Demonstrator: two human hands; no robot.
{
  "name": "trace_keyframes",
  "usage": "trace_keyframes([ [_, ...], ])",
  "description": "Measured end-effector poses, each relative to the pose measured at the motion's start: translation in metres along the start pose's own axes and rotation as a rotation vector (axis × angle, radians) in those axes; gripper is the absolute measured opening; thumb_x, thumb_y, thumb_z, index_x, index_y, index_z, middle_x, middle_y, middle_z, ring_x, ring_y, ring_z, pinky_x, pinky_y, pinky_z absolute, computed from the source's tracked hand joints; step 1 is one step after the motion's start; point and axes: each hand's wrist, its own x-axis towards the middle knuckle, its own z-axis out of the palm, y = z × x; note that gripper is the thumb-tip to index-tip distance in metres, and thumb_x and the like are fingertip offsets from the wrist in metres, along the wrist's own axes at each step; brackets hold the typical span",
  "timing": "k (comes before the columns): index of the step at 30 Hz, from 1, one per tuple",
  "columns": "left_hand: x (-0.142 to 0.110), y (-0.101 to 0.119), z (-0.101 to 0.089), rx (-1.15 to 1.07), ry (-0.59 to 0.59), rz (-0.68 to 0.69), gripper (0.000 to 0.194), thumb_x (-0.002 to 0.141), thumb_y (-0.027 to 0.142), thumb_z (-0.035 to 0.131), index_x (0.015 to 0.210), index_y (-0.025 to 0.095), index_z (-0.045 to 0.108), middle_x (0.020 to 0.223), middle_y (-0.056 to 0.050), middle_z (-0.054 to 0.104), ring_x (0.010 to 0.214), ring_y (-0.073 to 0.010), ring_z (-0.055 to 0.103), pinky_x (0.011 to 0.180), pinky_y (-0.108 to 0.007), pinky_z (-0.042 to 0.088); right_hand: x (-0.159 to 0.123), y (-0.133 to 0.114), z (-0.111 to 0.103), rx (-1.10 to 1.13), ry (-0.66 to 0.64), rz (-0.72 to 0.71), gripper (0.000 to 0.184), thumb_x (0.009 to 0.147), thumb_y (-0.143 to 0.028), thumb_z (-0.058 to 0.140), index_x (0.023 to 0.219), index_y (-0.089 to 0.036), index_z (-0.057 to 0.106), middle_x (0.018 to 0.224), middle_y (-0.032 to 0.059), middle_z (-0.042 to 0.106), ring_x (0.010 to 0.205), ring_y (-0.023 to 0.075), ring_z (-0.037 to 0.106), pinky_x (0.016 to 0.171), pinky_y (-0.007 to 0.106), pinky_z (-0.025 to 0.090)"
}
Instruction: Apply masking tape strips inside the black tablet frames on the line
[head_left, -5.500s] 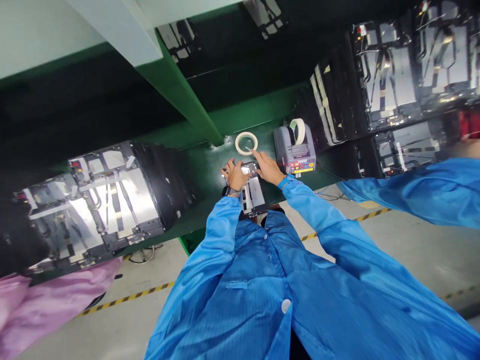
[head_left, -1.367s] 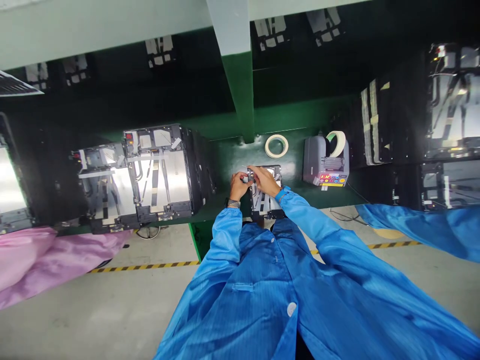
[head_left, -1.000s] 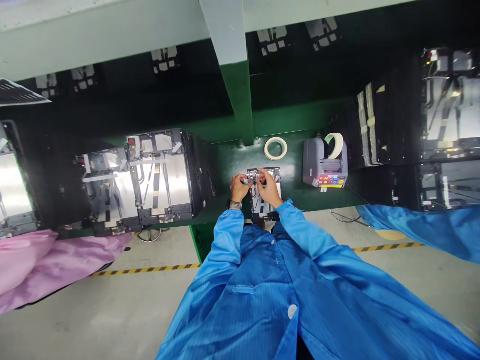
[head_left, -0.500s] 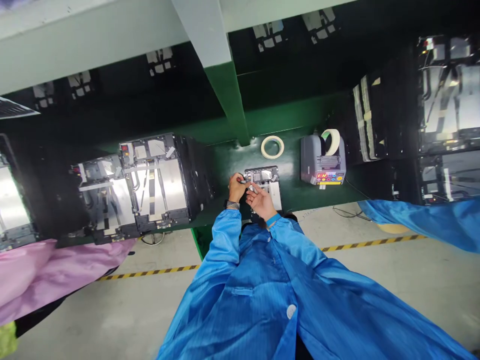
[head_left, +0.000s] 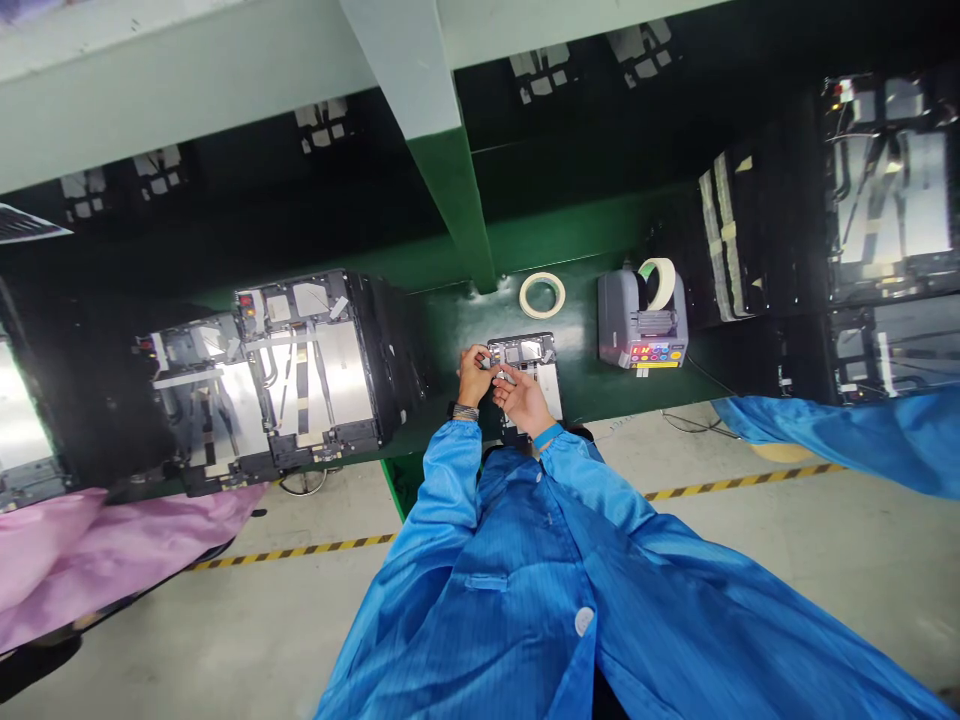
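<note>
While our left hand and right hand meet, fingers bent, we can't tell what's pinched, if anything | panel looks light, stiff, kinda fragile | we'd grab its edges

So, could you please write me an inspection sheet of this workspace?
Surface: green workbench, glossy.
Workpiece: opened electronic assembly, partly covered by the right hand.
Clutter: cream tape roll lying flat; gray tape dispenser with a lit panel and a second roll.
Hands: left hand and right hand at the assembly's left side, fingertips close together; anything pinched is too small to tell.
Cables: dark cable trailing right from the dispenser.
Surroundings: similar assemblies on both sides; a pink sleeve left, a blue sleeve right.
</note>
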Motion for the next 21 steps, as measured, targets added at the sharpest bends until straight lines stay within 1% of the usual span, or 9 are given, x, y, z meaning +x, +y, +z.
trace_keyframes([
  [6, 0.001, 0.001, -0.004, 0.035, -0.076, 0.073, 0.027, 0.079, 0.010, 0.077, 0.100, 0.027, 0.075, 0.108, -0.002, 0.060, 0.090, -0.0173, 0.059, 0.097, -0.036, 0.048, 0.000, -0.006, 0.003, -0.003, 0.002, 0.023, 0.025, 0.095, -0.037, 0.058, 0.112, -0.022, 0.069, 0.081, 0.0031, 0.072, 0.067, 0.0186, 0.062, 0.063, 0.030, 0.051],
  [9, 0.001, 0.001, -0.005, 0.041, -0.099, 0.110, 0.027, 0.081, 0.009, 0.076, 0.101, 0.028, 0.077, 0.109, -0.003, 0.060, 0.091, -0.0179, 0.059, 0.101, -0.038, 0.045, -0.002, -0.006, 0.004, 0.027, -0.010, 0.026, 0.025, 0.097, -0.037, 0.055, 0.113, -0.022, 0.069, 0.083, 0.0037, 0.073, 0.069, 0.0192, 0.063, 0.064, 0.030, 0.052],
  [12, 0.001, 0.001, -0.005, 0.077, -0.112, 0.113, 0.028, 0.083, 0.009, 0.074, 0.102, 0.029, 0.079, 0.112, -0.004, 0.060, 0.093, -0.0195, 0.060, 0.106, -0.042, 0.041, -0.004, -0.006, 0.006, 0.062, 0.002, 0.036, 0.026, 0.101, -0.038, 0.051, 0.110, -0.021, 0.069, 0.084, 0.0045, 0.073, 0.070, 0.0194, 0.063, 0.065, 0.031, 0.052],
  [17, 0.001, 0.004, -0.007, 0.169, -0.114, 0.120, 0.028, 0.084, 0.013, 0.075, 0.105, 0.031, 0.081, 0.117, -0.006, 0.058, 0.108, -0.0270, 0.059, 0.106, -0.046, 0.038, -0.005, -0.012, 0.011, 0.087, 0.037, 0.047, 0.026, 0.103, -0.038, 0.049, 0.104, -0.021, 0.067, 0.083, 0.0058, 0.072, 0.071, 0.0205, 0.063, 0.068, 0.034, 0.054],
  [21, 0.001, 0.009, -0.012, 0.228, -0.139, 0.140, 0.026, 0.084, 0.016, 0.077, 0.104, 0.033, 0.081, 0.116, -0.007, 0.057, 0.116, -0.0314, 0.056, 0.105, -0.048, 0.037, -0.004, -0.020, 0.011, 0.055, 0.051, 0.078, 0.022, 0.101, -0.031, 0.047, 0.105, -0.021, 0.066, 0.078, 0.0049, 0.070, 0.062, 0.0199, 0.059, 0.061, 0.034, 0.052],
])
